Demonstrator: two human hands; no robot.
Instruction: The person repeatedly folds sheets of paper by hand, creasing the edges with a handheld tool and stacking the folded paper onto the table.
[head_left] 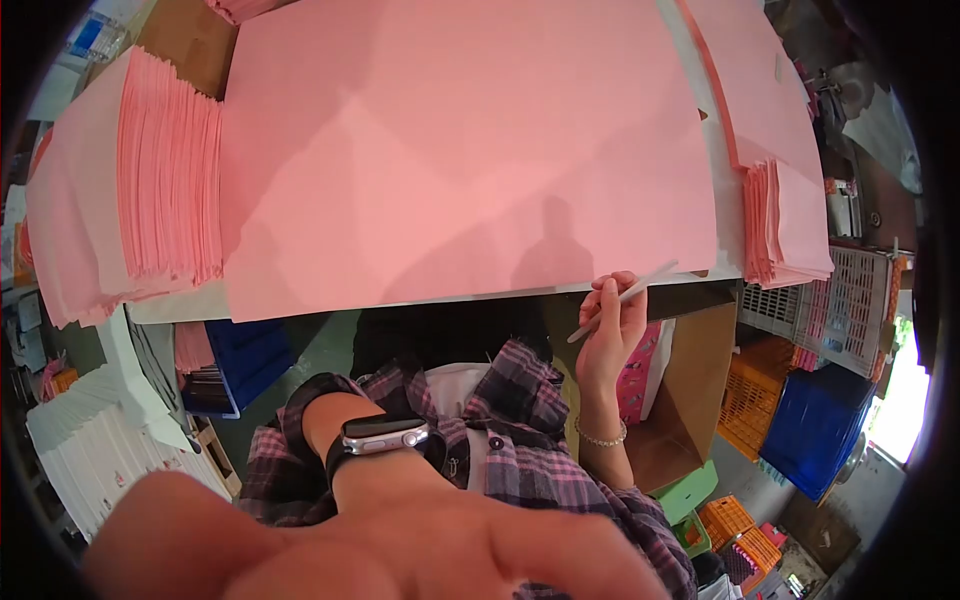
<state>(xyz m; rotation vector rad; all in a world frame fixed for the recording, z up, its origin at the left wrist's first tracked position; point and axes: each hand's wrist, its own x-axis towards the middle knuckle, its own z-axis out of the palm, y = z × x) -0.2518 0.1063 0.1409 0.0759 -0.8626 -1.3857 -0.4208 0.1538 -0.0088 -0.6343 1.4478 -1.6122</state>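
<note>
My left hand (400, 545) is raised close to the camera, large and blurred along the bottom edge. Its thumb and a finger spread apart; the fingertips are cut off, and nothing shows in it. A smartwatch (385, 434) is strapped round that wrist. Just past the near edge of the table, my right hand (615, 325) pinches a thin, pale flat stick, like a bone folder (652, 283), held at a slant. Beyond it a large pink sheet (460, 150) lies flat, with shadows across it.
Folded pink sheets stand in a thick stack (170, 180) on the left and a smaller stack (785, 225) on the right. Below the table are a cardboard box (700, 380) and a blue bin (240, 365). Crates (750, 400) stand at right, white sheets (120, 470) at left.
</note>
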